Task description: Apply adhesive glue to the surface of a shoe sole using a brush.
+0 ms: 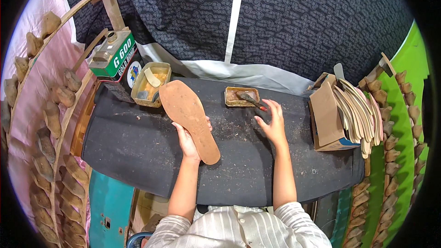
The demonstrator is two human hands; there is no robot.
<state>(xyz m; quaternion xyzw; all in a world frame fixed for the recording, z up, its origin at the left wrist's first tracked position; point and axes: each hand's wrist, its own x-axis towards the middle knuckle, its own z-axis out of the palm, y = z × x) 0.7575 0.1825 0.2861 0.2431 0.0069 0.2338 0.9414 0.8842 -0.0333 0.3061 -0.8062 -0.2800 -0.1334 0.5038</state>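
Note:
A brown shoe sole (186,115) rests in my left hand (187,144), gripped at its narrower part, with its broad end pointing away to the upper left. Thumb and fingers wrap its two edges. My right hand (274,126) holds nothing; its thumb and fingers are apart close to the red-tipped handle of a dark brush (250,99). That brush leans in a small shallow tray (228,103), its head inside and its handle sticking out over the rim toward my right hand. Whether the fingers touch the handle is hard to see, but a gap seems to show.
A rectangular tub (166,71) with a pale scraper-like piece stands beside a metal can (110,66) at the back left. On the right, a cardboard box (327,119) holds many curved insoles (356,115). Racks of wooden shoe lasts (53,119) line both sides. Crumbs dot the dark tabletop (243,170).

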